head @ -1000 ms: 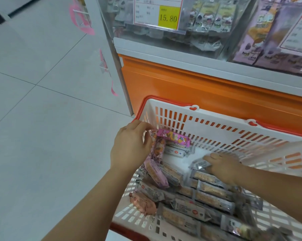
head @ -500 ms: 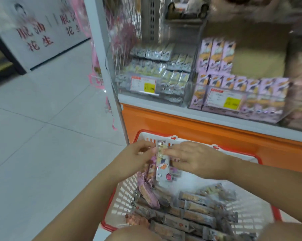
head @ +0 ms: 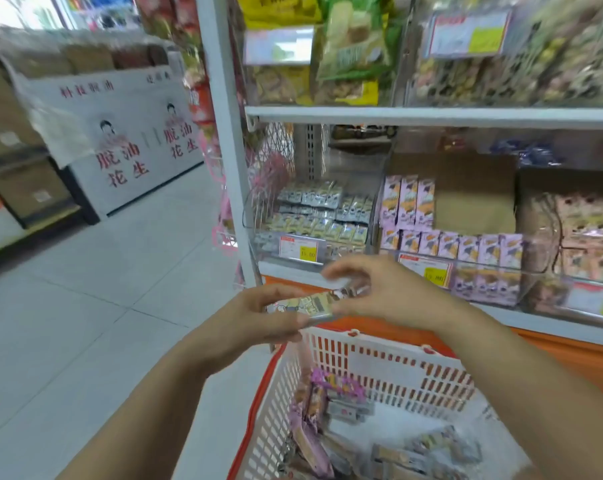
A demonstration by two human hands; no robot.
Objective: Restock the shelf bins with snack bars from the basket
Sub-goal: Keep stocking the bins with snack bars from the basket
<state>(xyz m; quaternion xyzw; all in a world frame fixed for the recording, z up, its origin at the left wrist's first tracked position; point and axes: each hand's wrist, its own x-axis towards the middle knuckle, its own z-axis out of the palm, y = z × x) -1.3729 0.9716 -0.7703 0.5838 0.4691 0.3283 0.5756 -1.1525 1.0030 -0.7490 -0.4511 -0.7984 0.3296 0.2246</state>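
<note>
Both hands hold a small stack of wrapped snack bars (head: 315, 303) above the near rim of the white and red basket (head: 379, 362). My left hand (head: 255, 320) grips the stack's left end from below. My right hand (head: 383, 292) pinches its right end, fingers curled over the top. More bars in pink and grey wrappers (head: 331, 403) lie in the basket. Behind the hands, the clear shelf bin (head: 314, 220) holds grey and yellow bars, and the bin to its right (head: 459, 251) holds purple packs.
A white shelf upright (head: 224, 140) stands left of the bins, with an orange base panel (head: 570, 355) below them. Yellow price tags (head: 302, 249) hang on the bin fronts. Snack bags (head: 348, 46) fill the upper shelf. A white display stand (head: 127, 143) sits across the tiled aisle.
Both hands rose out of the basket with the bars, up to the height of the bin fronts. The bars turned from upright to lying flat. The view tilted up to the shelves.
</note>
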